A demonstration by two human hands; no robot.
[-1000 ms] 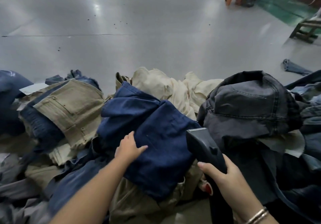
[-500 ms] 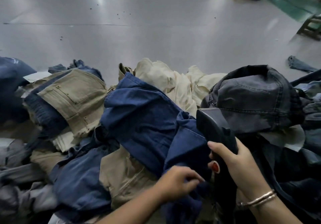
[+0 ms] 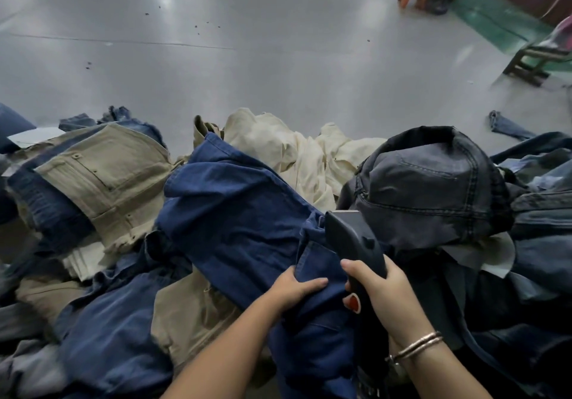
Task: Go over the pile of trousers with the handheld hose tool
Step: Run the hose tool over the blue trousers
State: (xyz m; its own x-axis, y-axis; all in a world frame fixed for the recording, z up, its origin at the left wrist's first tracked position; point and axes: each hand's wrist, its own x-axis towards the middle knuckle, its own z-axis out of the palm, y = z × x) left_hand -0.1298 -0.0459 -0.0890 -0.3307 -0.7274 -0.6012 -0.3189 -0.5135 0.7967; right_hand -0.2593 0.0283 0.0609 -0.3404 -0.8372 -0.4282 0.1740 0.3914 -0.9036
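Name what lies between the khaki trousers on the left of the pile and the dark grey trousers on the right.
In the head view, the blue trousers, gripped by the left hand, lie between the khaki trousers and the dark grey trousers.

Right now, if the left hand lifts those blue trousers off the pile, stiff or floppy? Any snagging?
Likely floppy: the blue trousers already fold and sag over the pile where the left hand grips them. Probably heavy for cloth; it looks like denim. They may drag the tan trousers lying partly beneath.
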